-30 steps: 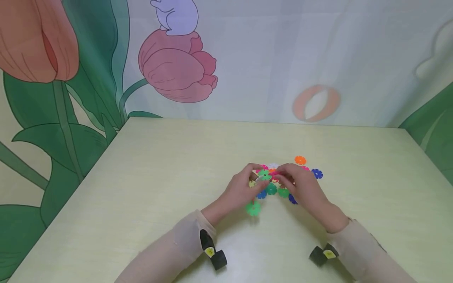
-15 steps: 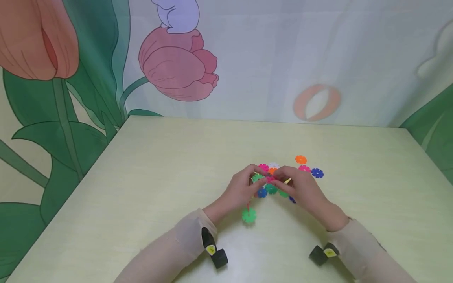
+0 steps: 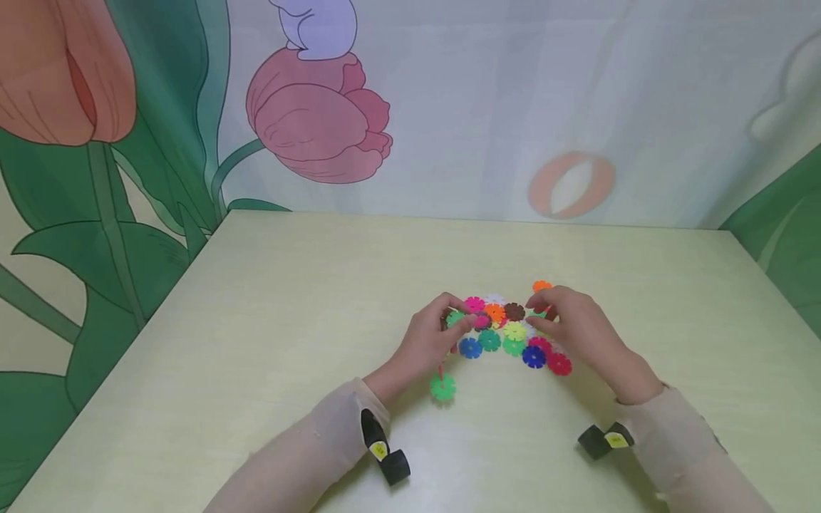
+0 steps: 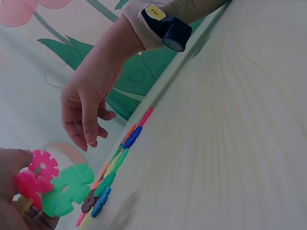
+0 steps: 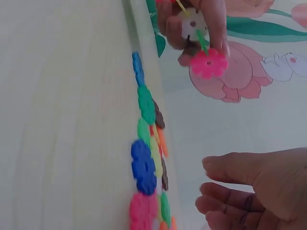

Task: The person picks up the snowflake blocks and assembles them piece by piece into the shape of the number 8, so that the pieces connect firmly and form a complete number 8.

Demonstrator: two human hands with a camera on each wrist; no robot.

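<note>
My left hand (image 3: 426,335) pinches a joined cluster of plastic snowflake discs above the table. In the left wrist view a green disc (image 4: 68,189) and a pink disc (image 4: 44,165) stick out from it. A white disc (image 5: 193,25) of the cluster shows in the right wrist view, partly covered by fingers. Below the hand in the head view, another green disc (image 3: 442,388) hangs off it. My right hand (image 3: 580,328) hovers over the right side of the loose discs (image 3: 514,331), its thumb and fingers apart with nothing between them.
Loose discs in several colours lie flat in a patch on the pale table (image 3: 308,299), among them a dark blue disc (image 3: 534,357) and an orange disc (image 3: 541,286). Behind the table's far edge hangs a printed backdrop (image 3: 449,107) with flowers.
The right hand has let go of the pink disc at the cluster and drawn away to the right. The left hand still holds the cluster, whose hanging green disc has shifted left and lower.
</note>
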